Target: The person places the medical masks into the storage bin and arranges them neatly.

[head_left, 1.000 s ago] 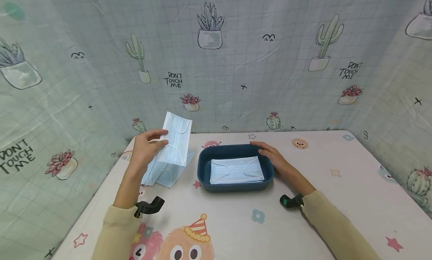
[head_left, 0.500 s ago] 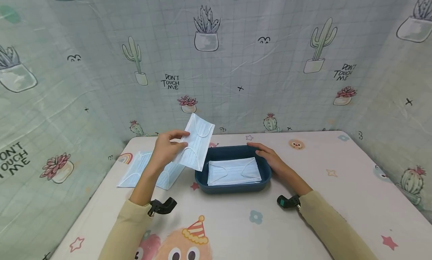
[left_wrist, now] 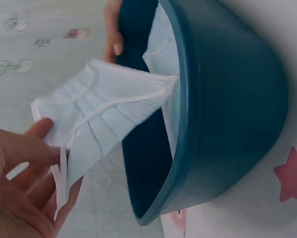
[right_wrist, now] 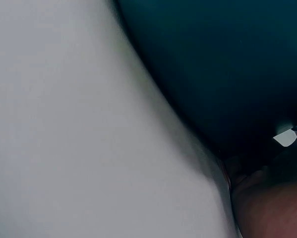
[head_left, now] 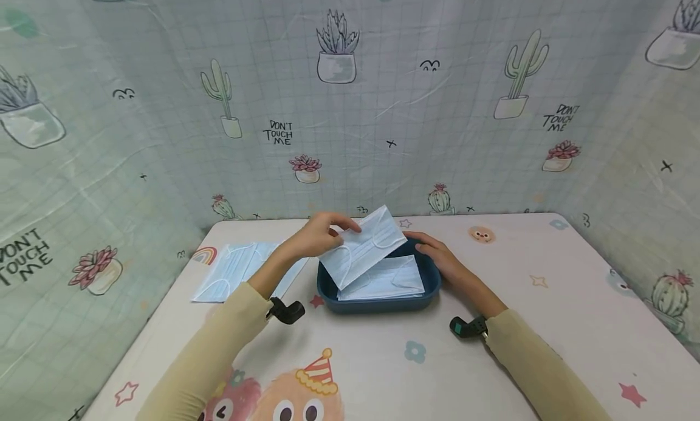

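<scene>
Between the thumb and fingers of my left hand (head_left: 316,235) is a pleated light-blue face mask (head_left: 365,246). It tilts over the left part of a dark blue plastic bin (head_left: 377,307); in the left wrist view the mask (left_wrist: 96,106) reaches past the bin's rim, ear loop showing. Inside the bin lies a stack of face masks (head_left: 407,282), partly covered by the held one. My right hand (head_left: 445,260) grips the bin's right end, thumb over the rim and a finger along the far edge. In the right wrist view the hand (right_wrist: 272,213) is dark against the bin wall.
More face masks (head_left: 232,266) lie flat on the table left of the bin, partly behind the left arm. The patterned white table (head_left: 377,366) meets a cactus-print curtain (head_left: 372,105) at the back and sides. Each wrist wears a black camera (head_left: 287,310).
My left hand has carried the mask rightward from above the loose masks to over the bin, turning and lowering it. My right hand stays on the bin's end.
</scene>
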`<action>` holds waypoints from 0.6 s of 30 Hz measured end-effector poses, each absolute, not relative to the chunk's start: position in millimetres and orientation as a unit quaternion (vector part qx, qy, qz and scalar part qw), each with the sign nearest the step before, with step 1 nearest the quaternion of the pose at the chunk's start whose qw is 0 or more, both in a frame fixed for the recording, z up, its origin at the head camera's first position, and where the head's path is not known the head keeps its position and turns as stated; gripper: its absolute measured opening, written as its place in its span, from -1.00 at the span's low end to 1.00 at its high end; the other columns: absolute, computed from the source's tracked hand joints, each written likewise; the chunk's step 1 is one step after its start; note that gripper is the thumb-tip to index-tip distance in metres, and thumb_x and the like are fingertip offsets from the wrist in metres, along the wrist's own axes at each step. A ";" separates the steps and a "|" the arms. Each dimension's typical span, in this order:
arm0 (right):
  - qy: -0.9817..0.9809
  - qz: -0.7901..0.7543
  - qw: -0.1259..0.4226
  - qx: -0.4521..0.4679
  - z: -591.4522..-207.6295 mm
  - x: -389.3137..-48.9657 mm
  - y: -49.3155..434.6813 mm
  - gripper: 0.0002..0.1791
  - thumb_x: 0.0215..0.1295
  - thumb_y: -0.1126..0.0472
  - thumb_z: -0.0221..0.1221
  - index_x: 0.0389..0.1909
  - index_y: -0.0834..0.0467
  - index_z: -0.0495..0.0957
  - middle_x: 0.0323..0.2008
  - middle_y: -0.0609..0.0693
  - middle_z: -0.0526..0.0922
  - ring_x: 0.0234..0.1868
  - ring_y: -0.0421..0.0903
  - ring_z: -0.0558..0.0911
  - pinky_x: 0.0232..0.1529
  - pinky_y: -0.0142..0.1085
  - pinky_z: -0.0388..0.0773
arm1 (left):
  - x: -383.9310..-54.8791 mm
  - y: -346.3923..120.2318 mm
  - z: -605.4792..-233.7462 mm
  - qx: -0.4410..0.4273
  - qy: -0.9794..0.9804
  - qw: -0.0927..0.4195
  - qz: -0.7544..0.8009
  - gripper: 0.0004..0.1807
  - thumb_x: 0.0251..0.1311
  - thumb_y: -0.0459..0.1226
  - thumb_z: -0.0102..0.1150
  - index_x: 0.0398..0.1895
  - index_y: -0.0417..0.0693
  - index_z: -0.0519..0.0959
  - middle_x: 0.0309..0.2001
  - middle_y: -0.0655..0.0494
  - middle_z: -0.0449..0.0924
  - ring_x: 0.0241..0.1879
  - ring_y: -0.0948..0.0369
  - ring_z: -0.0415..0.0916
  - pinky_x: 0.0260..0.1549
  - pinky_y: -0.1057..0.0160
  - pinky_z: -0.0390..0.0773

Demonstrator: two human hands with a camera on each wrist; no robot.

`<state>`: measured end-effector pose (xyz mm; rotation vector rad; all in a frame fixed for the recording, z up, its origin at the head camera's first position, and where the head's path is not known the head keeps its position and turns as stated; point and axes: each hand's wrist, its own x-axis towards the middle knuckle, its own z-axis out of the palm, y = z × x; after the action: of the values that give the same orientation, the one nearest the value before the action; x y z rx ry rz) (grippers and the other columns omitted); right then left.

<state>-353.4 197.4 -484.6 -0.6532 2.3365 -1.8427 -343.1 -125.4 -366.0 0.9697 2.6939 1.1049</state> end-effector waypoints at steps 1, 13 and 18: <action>0.767 -0.605 0.049 -0.209 -484.9 -353.4 197.5 -0.45 0.61 0.27 -0.20 0.55 0.21 0.25 0.61 0.23 0.16 0.67 0.23 -0.01 0.63 0.25 -0.19 | -346.1 -122.3 -366.6 0.329 0.874 0.050 0.354 -0.51 0.18 -0.61 0.00 0.07 -0.12 0.72 0.18 -0.04 0.68 0.23 0.03 0.53 0.22 0.00 0.62; 0.779 -0.588 0.043 -0.212 -483.5 -354.9 196.7 -0.46 0.60 0.27 -0.17 0.53 0.17 0.31 0.60 0.18 0.20 0.68 0.22 -0.05 0.62 0.30 -0.27 | -372.9 -86.2 -385.8 0.386 0.850 0.222 0.283 -0.48 0.00 -0.69 0.06 -0.03 -0.14 0.71 0.03 -0.01 0.71 -0.04 0.19 0.54 -0.01 0.31 0.45; 0.783 -0.584 0.040 -0.211 -483.5 -354.1 196.8 -0.46 0.60 0.28 -0.16 0.53 0.18 0.30 0.60 0.20 0.21 0.69 0.22 -0.06 0.61 0.31 -0.26 | -385.2 -75.4 -391.5 0.387 0.848 0.270 0.242 -0.53 0.03 -0.72 0.06 -0.05 -0.20 0.69 0.00 -0.04 0.69 -0.14 0.21 0.50 -0.12 0.37 0.46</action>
<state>-354.1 196.8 -483.5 -0.6470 2.3983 -1.7910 -385.2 -75.4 -391.5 1.0419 2.2854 0.6531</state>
